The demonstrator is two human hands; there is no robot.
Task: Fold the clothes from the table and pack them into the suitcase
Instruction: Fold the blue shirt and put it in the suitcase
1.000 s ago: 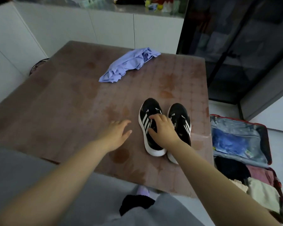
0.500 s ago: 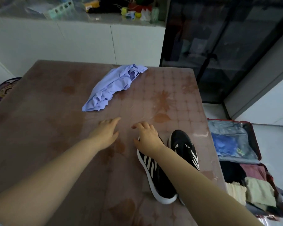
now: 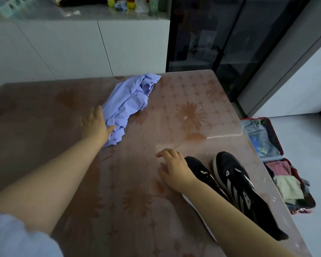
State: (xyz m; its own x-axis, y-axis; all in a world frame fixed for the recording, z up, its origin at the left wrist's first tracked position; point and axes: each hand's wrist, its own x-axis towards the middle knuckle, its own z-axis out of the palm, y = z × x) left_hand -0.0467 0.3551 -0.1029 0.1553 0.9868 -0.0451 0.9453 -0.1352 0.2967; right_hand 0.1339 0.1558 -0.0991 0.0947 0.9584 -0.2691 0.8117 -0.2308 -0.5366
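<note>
At the far left the brown table with its glossy flower-patterned cover (image 3: 35, 117) lies bare from its rounded left corner inward, a wide stretch of open surface, and a pale sleeve (image 3: 11, 236) fills the lower left corner of the view. The left arm reaches forward across that stretch, and the left hand (image 3: 95, 125) is spread flat with the palm down and the fingers straight (they are blurred), its thumb touching the near end of the crumpled lilac fabric garment (image 3: 130, 101); nothing is gripped. The garment lies unfolded in a loose diagonal heap, its far end at the table's back edge, with white cabinet fronts (image 3: 63, 52) close behind. To its right the tabletop is open as far as the back right corner. Nearer the viewer, the right hand (image 3: 174, 171) hovers low over the middle of the table, palm down, fingers loosely curved and holding nothing; whether it touches the surface or the shoe beside it cannot be told. Just right of it stands a pair of black lace-up sneakers with white stripes and soles (image 3: 235, 180), side by side near the table's right edge, the right forearm crossing over the left shoe. Behind that edge is a dark glass door (image 3: 220, 43). On the floor, close beside the table, the red-rimmed suitcase (image 3: 252, 127) lies open, its near half filled with folded pink, pale green and dark clothes.
</note>
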